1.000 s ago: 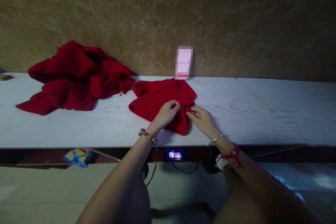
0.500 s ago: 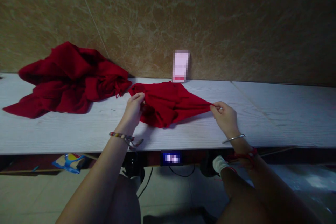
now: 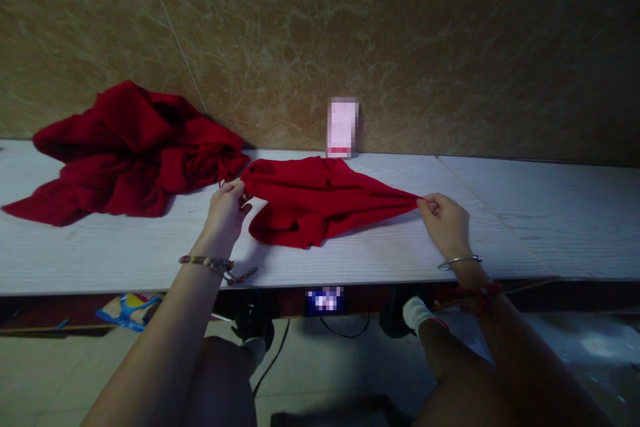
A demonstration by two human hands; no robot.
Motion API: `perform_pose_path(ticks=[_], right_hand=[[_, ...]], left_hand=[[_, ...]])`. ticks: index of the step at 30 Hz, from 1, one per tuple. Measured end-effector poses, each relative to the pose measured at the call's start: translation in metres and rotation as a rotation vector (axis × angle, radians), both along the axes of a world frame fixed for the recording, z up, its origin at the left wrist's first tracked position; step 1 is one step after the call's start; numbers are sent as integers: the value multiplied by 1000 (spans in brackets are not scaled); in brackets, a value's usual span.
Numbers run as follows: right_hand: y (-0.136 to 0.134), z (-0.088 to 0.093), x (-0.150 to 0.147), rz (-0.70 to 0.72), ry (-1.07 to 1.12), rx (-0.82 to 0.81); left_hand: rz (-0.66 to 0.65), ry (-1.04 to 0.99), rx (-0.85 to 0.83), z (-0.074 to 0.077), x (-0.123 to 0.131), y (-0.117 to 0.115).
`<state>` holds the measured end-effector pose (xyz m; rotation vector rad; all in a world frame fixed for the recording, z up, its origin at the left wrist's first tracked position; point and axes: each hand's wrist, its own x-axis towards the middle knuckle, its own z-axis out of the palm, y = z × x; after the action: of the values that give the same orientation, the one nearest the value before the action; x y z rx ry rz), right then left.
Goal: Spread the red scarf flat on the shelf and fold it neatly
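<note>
A piece of red cloth (image 3: pixel 320 197) is pulled taut between my two hands over the white tabletop. My left hand (image 3: pixel 230 207) pinches its left end, and my right hand (image 3: pixel 443 220) pinches the narrow right tip. Folds run lengthwise between the two grips, while a looser flap hangs toward me at the lower left. A larger crumpled red fabric heap (image 3: pixel 130 160) lies to the left, close to my left hand, with a thin red string at its right side.
A pale, blurred-out card or phone (image 3: pixel 343 127) leans against the brown marbled wall (image 3: pixel 425 47) behind the cloth. The white tabletop (image 3: pixel 525 213) stretches to the right. Below its front edge are a blue packet (image 3: pixel 131 310) and a small lit display (image 3: pixel 324 301).
Both hands have moved apart, the left one leftward and the right one rightward. The cloth between them has been stretched longer and flatter. The heap stays put.
</note>
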<state>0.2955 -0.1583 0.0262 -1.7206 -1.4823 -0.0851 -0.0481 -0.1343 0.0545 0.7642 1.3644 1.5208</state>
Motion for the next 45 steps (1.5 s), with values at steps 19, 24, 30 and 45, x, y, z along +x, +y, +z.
perform_pose_path(ticks=[19, 24, 30, 45], right_hand=[[-23, -3, -79, 652, -608, -59], [-22, -10, -86, 670, -750, -97], [-23, -12, -87, 673, -848, -151], [-16, -5, -73, 642, -616, 185]], left_hand=[[-606, 1713, 754, -19, 41, -23], [-739, 1746, 739, -19, 34, -21], [-786, 1781, 714, -21, 32, -20], [-353, 1381, 791, -20, 18, -11]])
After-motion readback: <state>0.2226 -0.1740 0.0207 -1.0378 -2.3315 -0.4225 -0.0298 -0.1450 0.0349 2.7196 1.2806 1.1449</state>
